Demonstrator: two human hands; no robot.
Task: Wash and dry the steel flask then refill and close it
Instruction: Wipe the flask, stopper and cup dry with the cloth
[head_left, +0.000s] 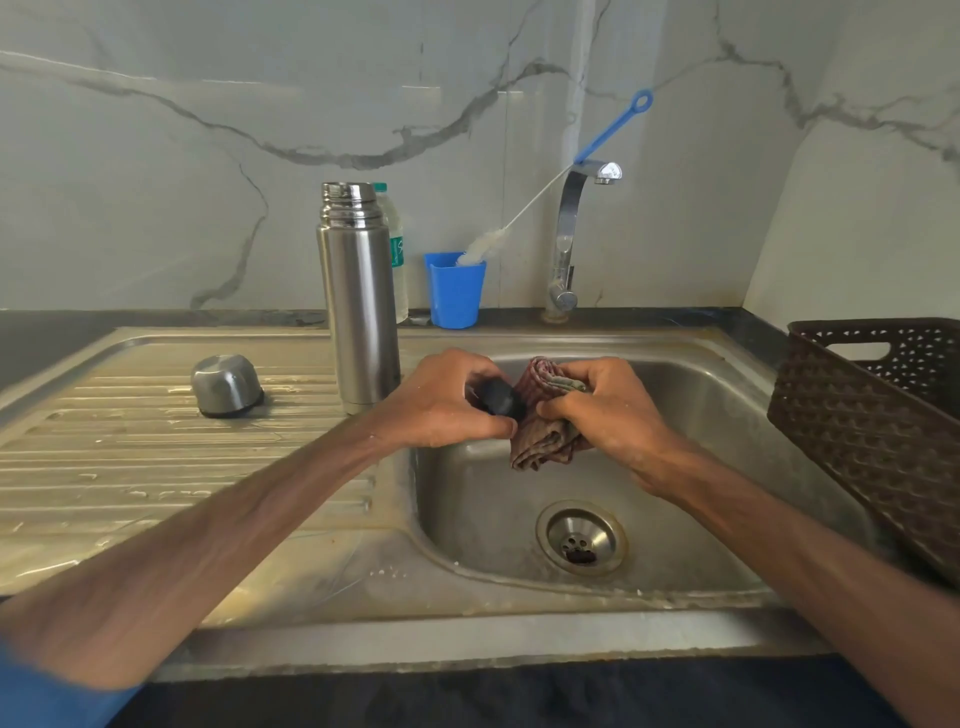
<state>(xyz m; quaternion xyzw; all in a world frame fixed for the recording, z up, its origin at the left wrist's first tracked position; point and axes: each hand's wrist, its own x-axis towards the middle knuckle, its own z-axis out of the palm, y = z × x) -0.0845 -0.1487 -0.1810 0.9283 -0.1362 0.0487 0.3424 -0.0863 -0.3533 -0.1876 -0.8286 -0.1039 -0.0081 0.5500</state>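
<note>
- Two hands meet over the sink basin (727, 415), just to the right of the steel flask (358, 312), low by its base.
- The left hand (447, 400) has its fingers curled round a small black stopper (501, 399), the nearer of the two hands to the flask.
- The right hand (608, 410), further right of the flask, clutches a bunched brownish cloth (545, 447) pressed against the stopper. This looks like the stopper being wiped dry.
- The flask stands upright on the drainboard (156, 457) at the basin's edge. Its mouth is open, with nothing screwed on.
- Left of the flask, a steel cup cap (226, 385) rests mouth down on the ribbed drainboard, well apart from it.
- Directly behind the flask is a plastic bottle (397, 260) with a green cap, which is probably the refill water.
- Behind and to the flask's right, a blue cup (457, 293) holds a bottle brush (561, 195) that leans on the tap (569, 234). No water is running.
- Far right of the flask sits a brown basket (857, 426).
- Judged progress: washing seems finished, since the brush is parked. The flask body looks dry, though droplets would be too small to see.
- Left to do: finish drying the stopper, pour water into the flask, fit the stopper, then screw on the cup cap.
</note>
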